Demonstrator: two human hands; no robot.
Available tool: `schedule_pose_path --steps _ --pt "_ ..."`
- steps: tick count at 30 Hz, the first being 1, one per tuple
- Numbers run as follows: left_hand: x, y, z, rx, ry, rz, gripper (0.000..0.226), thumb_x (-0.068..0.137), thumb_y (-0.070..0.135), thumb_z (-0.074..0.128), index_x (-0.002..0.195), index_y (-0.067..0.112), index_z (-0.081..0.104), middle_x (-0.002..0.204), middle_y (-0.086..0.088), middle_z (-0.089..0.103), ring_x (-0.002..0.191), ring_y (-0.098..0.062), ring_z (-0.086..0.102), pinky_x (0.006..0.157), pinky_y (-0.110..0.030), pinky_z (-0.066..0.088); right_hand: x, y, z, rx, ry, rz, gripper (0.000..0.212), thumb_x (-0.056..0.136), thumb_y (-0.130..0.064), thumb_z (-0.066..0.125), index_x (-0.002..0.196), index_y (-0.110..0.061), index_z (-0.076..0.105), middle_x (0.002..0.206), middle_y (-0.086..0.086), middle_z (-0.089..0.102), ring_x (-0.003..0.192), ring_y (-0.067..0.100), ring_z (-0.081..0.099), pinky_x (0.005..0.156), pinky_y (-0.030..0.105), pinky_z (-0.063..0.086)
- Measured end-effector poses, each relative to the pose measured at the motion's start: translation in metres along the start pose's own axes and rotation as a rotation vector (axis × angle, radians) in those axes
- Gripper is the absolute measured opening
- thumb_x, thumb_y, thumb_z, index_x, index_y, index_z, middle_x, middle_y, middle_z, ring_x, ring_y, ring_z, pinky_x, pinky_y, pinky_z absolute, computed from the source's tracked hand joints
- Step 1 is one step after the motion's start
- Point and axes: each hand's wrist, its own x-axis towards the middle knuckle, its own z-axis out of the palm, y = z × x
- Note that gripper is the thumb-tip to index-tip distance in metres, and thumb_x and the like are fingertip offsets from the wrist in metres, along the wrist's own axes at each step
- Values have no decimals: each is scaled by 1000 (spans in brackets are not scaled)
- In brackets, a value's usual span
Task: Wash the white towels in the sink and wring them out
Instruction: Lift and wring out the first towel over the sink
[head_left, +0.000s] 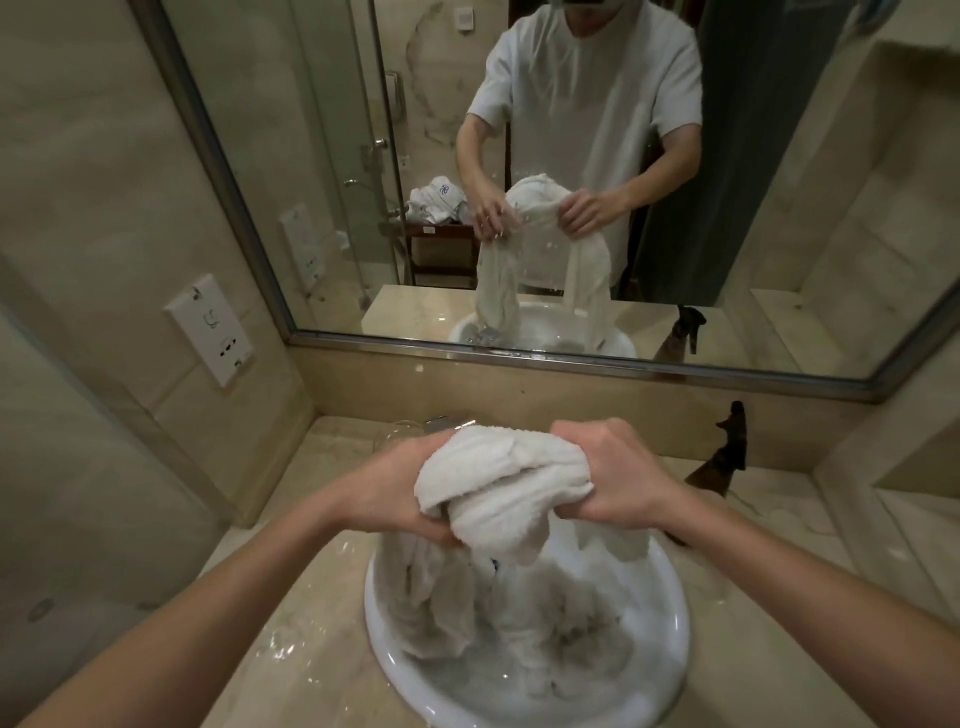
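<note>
Both hands are clenched on one white towel: the left hand (402, 496) grips a bunched fold from the left, the right hand (605, 467) squeezes the other end, fingers curled tight around the cloth. Held between them, the towel (498, 478) arches up in a thick roll, which looks like the set-up for a twist, so this is probably the wringing step rather than the scrubbing. Behind and above the hands, the mirror (571, 156) fills the wall and shows the same grip from the front, with the towel's two ends hanging down. Beneath the hands, the counter (291, 623) spreads out to both sides, wet with splashes nearest the left forearm. Directly under the hands sits the round white sink (415, 686); keeping the towel over it lets the squeezed water fall back into the bowl instead of onto the stone. The towel's loose tails trail down into the sink, where more sodden white cloth (545, 623) lies heaped in shallow water, likely waiting its turn. Beyond the right hand, a dark spray bottle (722, 462) stands on the counter, well apart from the work.
</note>
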Motion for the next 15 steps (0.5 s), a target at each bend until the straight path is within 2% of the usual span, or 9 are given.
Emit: schedule_pose_path --steps 3,5,7,10,11,13,14,15 --pt "7 7 -1 -113 -106 77 88 64 24 94 139 24 48 138 11 56 129 -11 53 108 -37 43 8 1 -8 -115 108 -100 40 64 -45 76 72 -29 41 64 -16 45 57 12 45 50 33 40" --pt "11 10 -3 -213 -194 92 84 65 30 93 138 23 50 140 0 57 131 -19 52 111 -44 41 13 -1 -13 -157 160 -146 45 64 -41 81 73 -27 40 66 -15 44 57 14 44 49 34 41" --pt "13 12 -7 -371 -253 68 86 63 43 91 137 26 50 142 -3 56 133 -23 51 111 -41 41 18 -5 -19 -171 207 -184 45 66 -40 81 74 -27 38 68 -13 45 57 17 44 49 36 41" --pt "13 7 -15 -641 -338 -21 107 55 43 94 145 25 37 148 10 49 135 -13 49 105 -28 44 28 -13 -33 -158 258 -233 50 68 -39 81 76 -30 33 69 -12 43 58 17 42 50 33 37" --pt "14 6 -19 -803 -356 -115 114 52 43 94 145 22 33 153 9 45 135 -11 49 102 -27 47 31 -16 -38 -151 267 -248 49 69 -37 82 77 -30 34 70 -11 43 58 17 42 50 32 37" --pt "21 6 -24 -1026 -366 -260 140 31 64 94 149 18 35 157 -5 38 137 -21 48 101 -33 51 36 -24 -48 -150 265 -288 41 72 -38 79 77 -27 40 71 -11 45 59 16 44 51 32 38" --pt "25 7 -25 -1031 -405 -266 145 20 75 87 147 18 44 149 -10 49 131 -24 53 98 -35 53 39 -28 -52 -165 259 -309 36 74 -41 76 77 -23 45 72 -10 46 60 16 45 51 33 39" --pt "29 14 -27 -1000 -443 -264 139 16 81 81 138 17 57 132 -9 64 119 -21 63 93 -33 56 42 -31 -54 -187 254 -323 35 76 -45 71 78 -19 48 72 -7 49 60 16 46 50 33 39"
